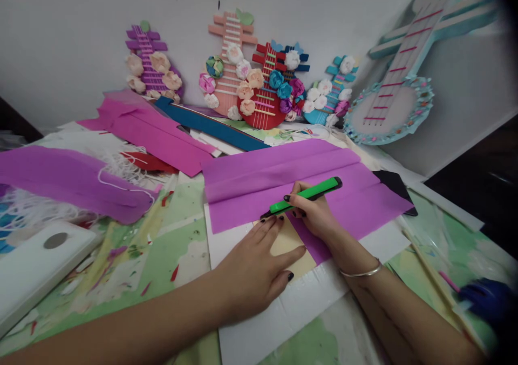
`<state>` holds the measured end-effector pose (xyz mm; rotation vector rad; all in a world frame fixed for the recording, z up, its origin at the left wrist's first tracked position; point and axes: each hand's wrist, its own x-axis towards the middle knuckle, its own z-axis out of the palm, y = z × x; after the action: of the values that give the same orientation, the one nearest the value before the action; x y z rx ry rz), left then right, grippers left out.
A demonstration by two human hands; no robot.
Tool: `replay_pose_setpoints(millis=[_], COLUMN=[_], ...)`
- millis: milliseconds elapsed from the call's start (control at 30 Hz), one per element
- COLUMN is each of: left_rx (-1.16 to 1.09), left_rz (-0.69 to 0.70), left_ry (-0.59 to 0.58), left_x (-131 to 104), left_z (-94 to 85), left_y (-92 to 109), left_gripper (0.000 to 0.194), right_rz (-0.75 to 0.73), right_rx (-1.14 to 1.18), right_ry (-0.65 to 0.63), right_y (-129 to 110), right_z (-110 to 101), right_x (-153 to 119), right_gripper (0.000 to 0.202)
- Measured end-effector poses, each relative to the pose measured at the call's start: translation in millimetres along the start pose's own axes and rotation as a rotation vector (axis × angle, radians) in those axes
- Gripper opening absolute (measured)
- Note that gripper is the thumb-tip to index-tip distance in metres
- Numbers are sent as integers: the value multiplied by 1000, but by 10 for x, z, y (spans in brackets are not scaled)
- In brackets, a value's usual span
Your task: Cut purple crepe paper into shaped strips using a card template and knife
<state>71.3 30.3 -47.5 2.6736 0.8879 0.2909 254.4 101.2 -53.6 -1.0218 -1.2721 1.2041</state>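
A sheet of purple paper (343, 192) lies over a white board (259, 332), with a small cream-coloured piece (299, 268) on top near its front edge. My left hand (259, 262) rests flat on the cream piece, fingers spread. My right hand (313, 211) is closed around a green utility knife (311, 191), held low and slanted. The knife's dark tip is at the far edge of the cream piece, just beyond my left fingertips. A silver bangle (362, 272) circles my right wrist.
Decorated paper instruments with flowers, including a red one (261, 108) and a large pale blue one (392, 100), lean against the wall. Pink paper (162, 138), a blue strip (210, 123), more purple paper (76, 178) and a white box (44, 262) lie around the left side.
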Motion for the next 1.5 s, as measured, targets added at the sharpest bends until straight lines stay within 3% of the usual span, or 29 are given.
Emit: replay_pose_setpoints(millis=[900,1200,1500], left_rx=[13,-2,-13], left_rz=[-6,18,12], left_ry=[-32,39,31], left_x=[2,-5,-5], left_z=[-24,26,18], left_y=[-2,-24,-16], left_gripper=[53,52,52], right_rz=[-9,-11,-10], right_rx=[-15,-8,-28], right_ry=[43,39,51], right_y=[-48,-66,-82], right_z=[-79,-99,-108], right_x=[23,35,20], right_gripper=[27,26,26])
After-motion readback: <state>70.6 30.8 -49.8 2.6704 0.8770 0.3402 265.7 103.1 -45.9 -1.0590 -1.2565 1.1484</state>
